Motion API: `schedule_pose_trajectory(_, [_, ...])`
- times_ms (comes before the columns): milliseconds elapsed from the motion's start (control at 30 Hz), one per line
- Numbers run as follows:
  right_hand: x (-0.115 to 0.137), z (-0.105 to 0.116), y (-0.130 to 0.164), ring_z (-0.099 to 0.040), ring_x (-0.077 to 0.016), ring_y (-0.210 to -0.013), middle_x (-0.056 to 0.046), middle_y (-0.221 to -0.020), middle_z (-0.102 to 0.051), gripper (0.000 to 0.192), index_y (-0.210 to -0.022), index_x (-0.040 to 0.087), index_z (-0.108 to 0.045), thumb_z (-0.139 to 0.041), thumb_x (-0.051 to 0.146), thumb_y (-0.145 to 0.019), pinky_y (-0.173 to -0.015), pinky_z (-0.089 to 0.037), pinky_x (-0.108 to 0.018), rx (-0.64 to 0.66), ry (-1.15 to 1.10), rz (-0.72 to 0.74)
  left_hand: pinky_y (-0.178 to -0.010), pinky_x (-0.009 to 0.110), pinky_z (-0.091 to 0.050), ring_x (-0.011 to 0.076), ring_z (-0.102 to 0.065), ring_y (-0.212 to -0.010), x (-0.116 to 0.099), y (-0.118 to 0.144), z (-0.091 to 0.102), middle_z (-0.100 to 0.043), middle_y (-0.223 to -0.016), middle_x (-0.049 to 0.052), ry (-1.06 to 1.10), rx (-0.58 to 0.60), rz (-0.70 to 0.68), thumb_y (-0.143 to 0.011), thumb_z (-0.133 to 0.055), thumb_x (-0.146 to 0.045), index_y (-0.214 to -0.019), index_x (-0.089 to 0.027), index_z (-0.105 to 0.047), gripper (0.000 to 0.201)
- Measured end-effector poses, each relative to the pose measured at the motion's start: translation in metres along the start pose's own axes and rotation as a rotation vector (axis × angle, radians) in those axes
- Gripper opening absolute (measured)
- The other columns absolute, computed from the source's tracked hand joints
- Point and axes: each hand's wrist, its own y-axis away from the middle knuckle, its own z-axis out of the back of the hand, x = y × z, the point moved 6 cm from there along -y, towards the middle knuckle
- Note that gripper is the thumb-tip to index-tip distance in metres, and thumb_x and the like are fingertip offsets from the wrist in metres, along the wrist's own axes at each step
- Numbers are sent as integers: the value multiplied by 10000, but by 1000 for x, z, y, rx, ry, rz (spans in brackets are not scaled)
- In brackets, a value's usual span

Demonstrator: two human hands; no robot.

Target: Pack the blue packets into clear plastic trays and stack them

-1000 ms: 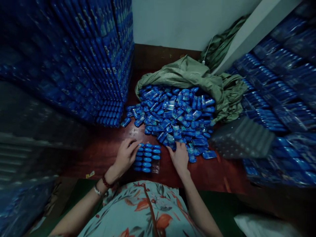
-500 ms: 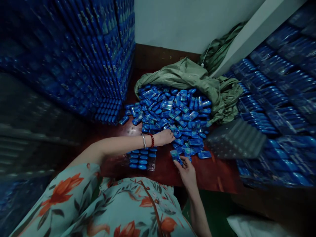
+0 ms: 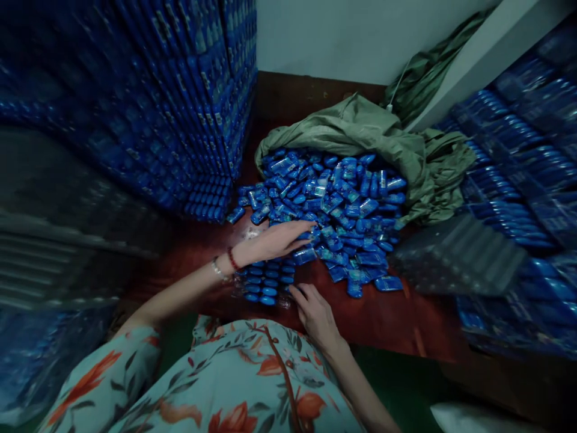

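Observation:
My left hand (image 3: 273,242), wearing bracelets at the wrist, is over the near left edge of a heap of small blue packets (image 3: 356,207). Its thumb and fingers close on a blue packet (image 3: 305,255), partly hidden. Below it lies a clear plastic tray (image 3: 283,302) with rows of blue packets standing on edge (image 3: 267,291); my left hand and wrist cover its far side. My right hand (image 3: 312,310) is at the tray's right side, its fingertips pinched on a blue packet that barely shows.
Behind the heap a green sack (image 3: 356,123) lies open. Tall stacks of filled trays (image 3: 202,90) rise at the left, and more filled trays (image 3: 509,180) at the right. Grey empty trays (image 3: 464,255) stand on the red table (image 3: 360,319) at right, others (image 3: 49,258) at left.
My right hand has moved left and down to the tray with its packet. My left hand has drawn back left from the heap, and its fingers are straighter. The view has shifted slightly left.

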Motion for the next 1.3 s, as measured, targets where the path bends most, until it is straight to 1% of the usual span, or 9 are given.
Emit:
schedule_pose_trajectory(100, [5,-4,-10,-533,-195,-839,-89,-917,-585,395,-1129,171,-575,-397,13,-814,-702,-485,-297,130,162,73,-900,305,-446,175,-526,-1089,5,61,45,-529,-1166,95,90,-222,138,-933,-411,-235,-1119,-187,-533,227])
schedule_pose_trajectory(200, [15,-4,-21,-524,-199,-823,-81,-914,-584,361,-1095,167,-573,-430,9,-804,-712,-471,-307,236,247,136,-805,279,-473,158,-563,-931,14,135,66,-554,-989,53,75,-422,371,-896,-490,-244,-1035,-188,-577,174])
schedule_pose_trajectory(300, [23,-5,-32,-531,-210,-868,-81,-921,-583,314,-1036,159,-581,-436,6,-804,-768,-464,-327,272,290,167,-700,248,-478,141,-570,-779,16,196,56,-576,-853,15,70,-521,594,-837,-578,-269,-989,-174,-559,180])
schedule_pose_trajectory(400, [25,-9,-38,-539,-206,-867,-74,-890,-577,285,-967,164,-588,-422,0,-803,-782,-460,-328,288,306,182,-673,243,-481,140,-576,-746,9,225,23,-590,-826,12,87,-503,684,-829,-589,-272,-944,-173,-557,156])
schedule_pose_trajectory(633, [13,-4,-29,-542,-176,-779,-62,-859,-571,271,-1081,167,-557,-373,95,-896,-677,-462,-280,148,195,176,-790,282,-499,161,-575,-957,4,220,-40,-561,-1085,98,-59,-364,538,-910,-350,-110,-1179,-203,-513,329])
schedule_pose_trajectory(833, [15,0,-20,-514,-169,-755,-74,-881,-592,270,-1063,168,-592,-379,108,-907,-662,-435,-275,7,217,151,-752,320,-495,188,-555,-869,15,213,-46,-582,-938,86,-306,-144,400,-873,-371,-62,-1197,-176,-516,373])
schedule_pose_trajectory(1033, [21,1,-21,-499,-169,-754,-74,-865,-603,225,-1026,173,-627,-434,165,-911,-649,-410,-275,-62,216,106,-854,369,-479,202,-545,-944,12,188,-43,-578,-1014,72,-349,102,326,-842,-413,-31,-1098,-200,-551,337])
schedule_pose_trajectory(1133, [12,7,-22,-526,-163,-793,-69,-890,-597,221,-1027,190,-632,-441,190,-915,-684,-430,-273,-84,102,61,-839,371,-491,206,-549,-958,13,186,-46,-578,-1062,86,-358,75,303,-859,-406,-59,-1139,-210,-540,345])
schedule_pose_trajectory(1300, [-37,21,-41,-539,-193,-918,-83,-985,-587,323,-1117,193,-590,-366,118,-897,-781,-469,-311,-143,49,-148,-772,340,-511,191,-575,-894,21,196,-34,-587,-1078,107,-354,-136,213,-885,-392,-121,-1253,-238,-508,402])
